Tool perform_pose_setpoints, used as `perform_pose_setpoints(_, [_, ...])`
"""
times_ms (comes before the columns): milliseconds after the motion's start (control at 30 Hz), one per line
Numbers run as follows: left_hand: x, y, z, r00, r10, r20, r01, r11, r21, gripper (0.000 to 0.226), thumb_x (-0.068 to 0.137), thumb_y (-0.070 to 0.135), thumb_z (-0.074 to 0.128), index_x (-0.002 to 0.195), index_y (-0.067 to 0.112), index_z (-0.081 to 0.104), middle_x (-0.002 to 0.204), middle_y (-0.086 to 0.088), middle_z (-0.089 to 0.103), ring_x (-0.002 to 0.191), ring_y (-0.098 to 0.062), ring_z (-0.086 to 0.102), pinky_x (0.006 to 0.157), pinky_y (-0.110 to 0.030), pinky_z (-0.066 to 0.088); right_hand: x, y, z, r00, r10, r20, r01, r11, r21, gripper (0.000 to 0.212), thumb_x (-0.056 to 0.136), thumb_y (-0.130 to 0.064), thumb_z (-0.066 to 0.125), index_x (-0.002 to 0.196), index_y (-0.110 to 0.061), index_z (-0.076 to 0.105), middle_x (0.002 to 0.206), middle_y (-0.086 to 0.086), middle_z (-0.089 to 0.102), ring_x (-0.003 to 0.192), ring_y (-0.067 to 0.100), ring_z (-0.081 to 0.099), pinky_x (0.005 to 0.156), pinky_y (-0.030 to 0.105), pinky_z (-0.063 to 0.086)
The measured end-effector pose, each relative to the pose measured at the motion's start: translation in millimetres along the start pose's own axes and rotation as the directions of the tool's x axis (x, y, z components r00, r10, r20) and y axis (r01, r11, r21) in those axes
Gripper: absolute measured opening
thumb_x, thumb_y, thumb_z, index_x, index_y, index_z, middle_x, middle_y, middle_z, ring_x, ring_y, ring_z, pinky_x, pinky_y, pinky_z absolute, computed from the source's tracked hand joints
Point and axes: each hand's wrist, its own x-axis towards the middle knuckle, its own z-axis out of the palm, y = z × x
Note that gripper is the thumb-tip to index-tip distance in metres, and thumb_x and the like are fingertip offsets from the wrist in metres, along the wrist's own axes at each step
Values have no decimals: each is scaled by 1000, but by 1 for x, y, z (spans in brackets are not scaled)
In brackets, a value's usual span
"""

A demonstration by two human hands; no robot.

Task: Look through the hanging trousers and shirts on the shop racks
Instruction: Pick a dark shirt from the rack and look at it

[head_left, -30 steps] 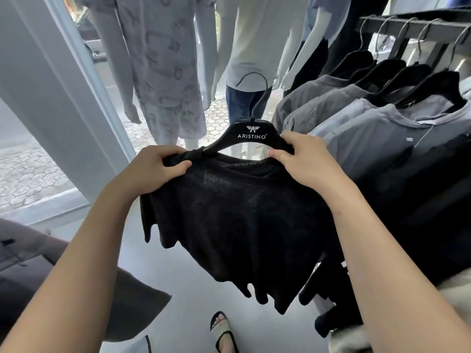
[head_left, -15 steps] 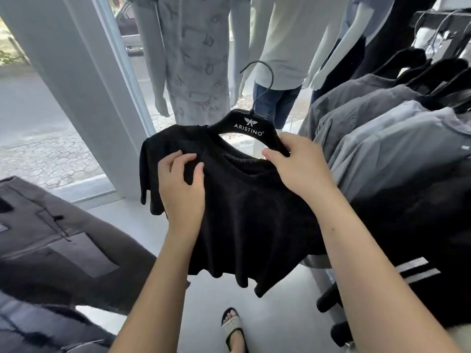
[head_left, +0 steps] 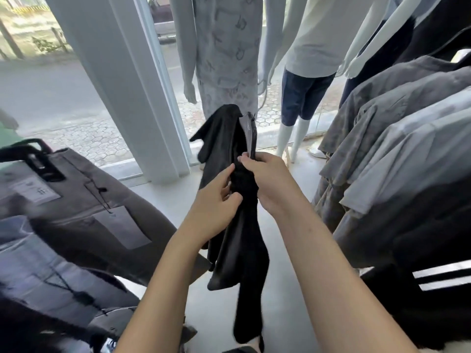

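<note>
Head view: black shirt (head_left: 239, 225), edge-on, bunched between both hands.

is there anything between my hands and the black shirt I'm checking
Nothing visible. Both the left hand and the right hand already have a grip on the black shirt, pinching its fabric directly.

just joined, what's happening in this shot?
A person in a clothing shop is going through the stock. Both hands hold a black shirt out in front, turned edge-on to the camera: the left hand pinches the fabric on one side and the right hand grips the bunched top. Grey shirts hang on a rack to the right, grey trousers with paper tags hang to the left, and dressed mannequins stand at the window ahead.
</note>
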Motion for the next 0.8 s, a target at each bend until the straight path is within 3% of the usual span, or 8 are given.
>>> perform_pose_setpoints(133, [4, -2, -27, 983, -5, 181, 32, 989, -148, 58, 79, 48, 71, 130, 52, 45, 114, 28, 66, 107, 5, 62, 96, -24, 50, -6, -3, 8, 979, 42, 201, -83, 977, 199, 17, 100, -13, 54, 108, -2, 64, 98, 14, 62, 92, 25, 63, 84, 40, 53])
perform_pose_setpoints(233, [9, -2, -44, 978, -44, 206, -2, 976, 216, 65, 76, 41, 76, 128, 56, 39, 110, 30, 63, 102, 8, 60, 85, -13, 44, -8, -1, 7, 948, 46, 316, -148, 941, 304, 16, 99, -12, 52, 101, -3, 65, 103, 14, 61, 103, 26, 61, 96, 48, 53])
perform_pose_setpoints(300, [14, -7, -50, 998, -45, 44, 23, 911, 412, 58, 77, 31, 75, 127, 47, 50, 108, 23, 63, 102, -3, 61, 79, -16, 43, -9, 1, 4, 943, 41, 330, -156, 931, 330, 17, 97, -10, 53, 93, -5, 68, 107, 14, 65, 109, 24, 64, 100, 49, 51])
perform_pose_setpoints(400, [18, -14, -50, 957, -2, -290, 122, 911, 394, 30, 70, 32, 80, 97, 33, 67, 96, 16, 68, 87, -5, 62, 73, -20, 43, -7, 3, -8, 966, 44, 253, -122, 945, 304, 14, 95, -10, 57, 97, -5, 69, 114, 13, 70, 116, 21, 64, 103, 40, 49])
perform_pose_setpoints(467, [19, -17, -48, 928, 21, -373, 130, 918, 375, 24, 67, 41, 83, 74, 26, 65, 72, 13, 65, 69, -1, 56, 61, -20, 39, -4, 1, -16, 978, 49, 202, -112, 943, 313, 11, 94, -10, 60, 91, -7, 70, 111, 11, 69, 116, 21, 65, 104, 38, 48])
perform_pose_setpoints(567, [18, -22, -46, 952, 63, -299, 38, 946, 322, 28, 68, 44, 83, 61, 24, 66, 53, 9, 60, 54, -2, 54, 53, -19, 39, -6, -4, -32, 985, 103, 141, -151, 906, 395, 13, 91, -18, 66, 99, -8, 69, 110, 11, 70, 111, 24, 68, 101, 37, 51])
perform_pose_setpoints(667, [16, -21, -47, 976, 85, -200, -42, 977, 209, 20, 70, 32, 84, 62, 23, 69, 46, 15, 55, 48, 4, 50, 47, -7, 33, -15, -11, -53, 977, 169, 130, -211, 840, 500, 51, 86, -34, 73, 119, 4, 65, 117, 16, 69, 109, 24, 69, 100, 34, 52])
perform_pose_setpoints(800, [16, -19, -45, 985, 124, -120, -98, 974, 204, 18, 70, 33, 83, 62, 23, 70, 47, 15, 52, 49, 3, 48, 48, -8, 33, -31, -17, -75, 969, 217, 119, -246, 809, 533, 61, 86, -41, 71, 113, 13, 65, 121, 21, 66, 115, 23, 64, 105, 33, 48])
